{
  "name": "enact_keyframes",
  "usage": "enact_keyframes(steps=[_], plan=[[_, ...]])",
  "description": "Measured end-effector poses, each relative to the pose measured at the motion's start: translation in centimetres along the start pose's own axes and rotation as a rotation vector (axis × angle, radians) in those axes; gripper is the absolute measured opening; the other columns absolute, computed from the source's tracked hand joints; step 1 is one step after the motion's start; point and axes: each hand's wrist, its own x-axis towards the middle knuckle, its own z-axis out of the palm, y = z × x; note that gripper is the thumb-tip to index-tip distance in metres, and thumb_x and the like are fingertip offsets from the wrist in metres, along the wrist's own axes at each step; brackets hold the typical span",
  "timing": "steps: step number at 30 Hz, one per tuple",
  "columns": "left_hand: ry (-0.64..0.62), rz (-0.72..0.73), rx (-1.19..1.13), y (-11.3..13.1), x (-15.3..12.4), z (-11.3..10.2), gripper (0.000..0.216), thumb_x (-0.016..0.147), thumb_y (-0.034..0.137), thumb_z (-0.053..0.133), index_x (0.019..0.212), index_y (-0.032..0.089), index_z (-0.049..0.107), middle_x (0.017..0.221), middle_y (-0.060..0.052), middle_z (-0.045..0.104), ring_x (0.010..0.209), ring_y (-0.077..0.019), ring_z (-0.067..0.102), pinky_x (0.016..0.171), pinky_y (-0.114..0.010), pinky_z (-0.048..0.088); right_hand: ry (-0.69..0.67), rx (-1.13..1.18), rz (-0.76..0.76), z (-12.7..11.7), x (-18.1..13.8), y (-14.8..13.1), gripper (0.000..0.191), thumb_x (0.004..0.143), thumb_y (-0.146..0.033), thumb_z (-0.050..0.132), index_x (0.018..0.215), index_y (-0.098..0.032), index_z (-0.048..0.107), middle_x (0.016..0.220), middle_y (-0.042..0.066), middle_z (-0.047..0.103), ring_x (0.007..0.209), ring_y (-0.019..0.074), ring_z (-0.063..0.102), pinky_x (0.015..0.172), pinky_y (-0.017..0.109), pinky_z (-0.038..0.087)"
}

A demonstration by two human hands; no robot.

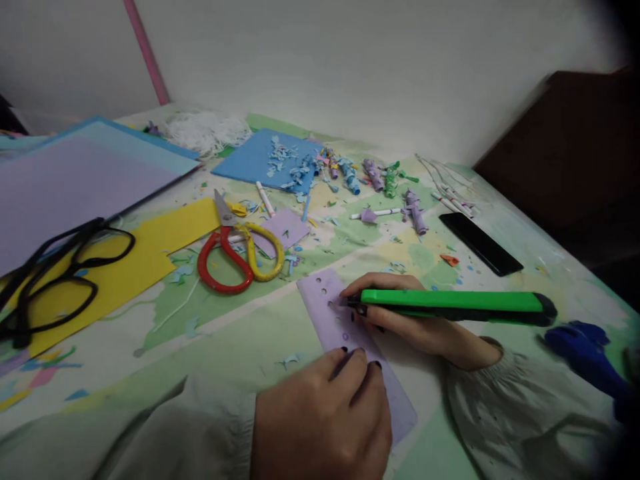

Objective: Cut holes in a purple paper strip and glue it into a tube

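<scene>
A strip of purple paper [330, 327] with several small holes lies on the table in front of me. My left hand [325, 413] rests on its near half, fingers bent and pressed together against the paper. Above the far half, my right hand [400, 313] grips a green and black utility knife [450, 303], its black front end at the paper beside the holes. The blade is too small to make out. Red and yellow scissors [240, 257] lie partly spread to the left of the strip.
Black glasses [75, 273] lie on yellow paper [130, 267] at left, beside large purple sheets [90, 180]. A blue sheet [250, 160] carries paper scraps. Small paper rolls [414, 212], a black phone [480, 243] and a dark blue tool [580, 347] lie to the right.
</scene>
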Motion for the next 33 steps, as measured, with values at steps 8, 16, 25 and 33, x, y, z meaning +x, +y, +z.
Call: enact_keyframes(steps=[8, 16, 25, 33], plan=[[-0.006, -0.013, 0.013, -0.3, 0.0, 0.2, 0.036, 0.091, 0.044, 0.047, 0.094, 0.016, 0.069, 0.1, -0.006, 0.072, 0.09, -0.0249, 0.064, 0.081, -0.037, 0.049, 0.011, 0.235, 0.11, 1.0, 0.4, 0.3, 0.015, 0.086, -0.02, 0.058, 0.099, -0.018, 0.066, 0.056, -0.003, 0.059, 0.046, 0.0074, 0.051, 0.044, 0.016, 0.041], [0.015, -0.091, 0.014, 0.3, 0.0, -0.2, 0.037, 0.09, 0.04, 0.05, 0.102, 0.011, 0.07, 0.104, -0.007, 0.073, 0.095, -0.0212, 0.062, 0.086, -0.03, 0.045, 0.073, 0.232, 0.146, 1.0, 1.0, 0.0, 0.025, 0.081, -0.01, 0.057, 0.104, -0.016, 0.066, 0.055, -0.004, 0.058, 0.047, 0.0063, 0.052, 0.045, 0.014, 0.042], [-0.131, -0.045, 0.092, 0.3, 0.1, 0.1, 0.042, 0.085, 0.045, 0.051, 0.104, 0.011, 0.069, 0.106, -0.011, 0.072, 0.096, -0.0318, 0.065, 0.081, -0.045, 0.048, -0.069, 0.324, 0.228, 0.7, 0.8, 0.0, 0.015, 0.075, -0.012, 0.061, 0.089, -0.013, 0.066, 0.059, -0.001, 0.064, 0.05, 0.0085, 0.059, 0.047, 0.015, 0.047], [0.0, -0.191, 0.124, 0.8, -0.7, 0.8, 0.038, 0.088, 0.031, 0.041, 0.106, 0.01, 0.067, 0.102, -0.012, 0.073, 0.097, -0.0308, 0.065, 0.085, -0.044, 0.046, 0.011, 0.299, 0.149, 0.8, 0.5, 0.4, 0.012, 0.076, -0.012, 0.062, 0.087, -0.015, 0.065, 0.062, -0.002, 0.066, 0.053, 0.0091, 0.062, 0.049, 0.015, 0.049]])
